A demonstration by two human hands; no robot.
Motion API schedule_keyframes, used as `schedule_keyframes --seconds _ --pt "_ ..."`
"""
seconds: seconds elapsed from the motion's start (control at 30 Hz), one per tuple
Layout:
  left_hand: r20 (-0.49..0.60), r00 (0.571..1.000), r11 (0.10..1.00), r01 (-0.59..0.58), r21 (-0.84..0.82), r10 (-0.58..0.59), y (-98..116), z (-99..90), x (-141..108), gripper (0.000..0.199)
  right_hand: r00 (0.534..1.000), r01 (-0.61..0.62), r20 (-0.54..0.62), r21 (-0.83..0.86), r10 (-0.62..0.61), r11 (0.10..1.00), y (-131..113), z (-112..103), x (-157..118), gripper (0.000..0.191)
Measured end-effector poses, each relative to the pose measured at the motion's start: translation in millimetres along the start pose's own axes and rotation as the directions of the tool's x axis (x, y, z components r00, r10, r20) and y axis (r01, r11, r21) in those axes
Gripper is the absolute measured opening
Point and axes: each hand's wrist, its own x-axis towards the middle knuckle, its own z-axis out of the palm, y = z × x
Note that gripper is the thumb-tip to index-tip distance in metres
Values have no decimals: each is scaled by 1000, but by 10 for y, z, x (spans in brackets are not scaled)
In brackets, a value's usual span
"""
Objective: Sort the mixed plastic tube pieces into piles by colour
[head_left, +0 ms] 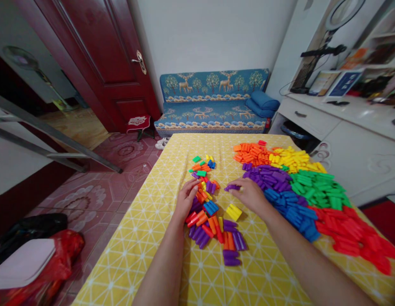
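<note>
A mixed heap of small plastic toy blocks (211, 207) in purple, orange, red, blue, yellow and green lies at the middle of the table. At the heap's left edge is my left hand (186, 196), its fingers slightly bent and apart from the thumb, with no held block visible. My right hand (250, 193) pinches a purple block (231, 187) between thumb and fingers, just right of the heap. Beside that hand lies the sorted purple pile (270, 176). Below it, a yellow block (233, 212) sits on the cloth.
Orange (253, 154), yellow (293, 158), green (320, 187), blue (291, 212) and red piles (353, 231) cover the right side of the yellow tablecloth (136, 238). A blue sofa (213, 106) stands beyond the table, a white cabinet (353, 148) to the right.
</note>
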Motion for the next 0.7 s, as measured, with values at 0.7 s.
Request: schedule_keyframes --seconds 0.7 --pt "-26 1000 1000 -6 12 7 -40 9 13 27 990 65 123 25 -68 998 -132 229 -836 81"
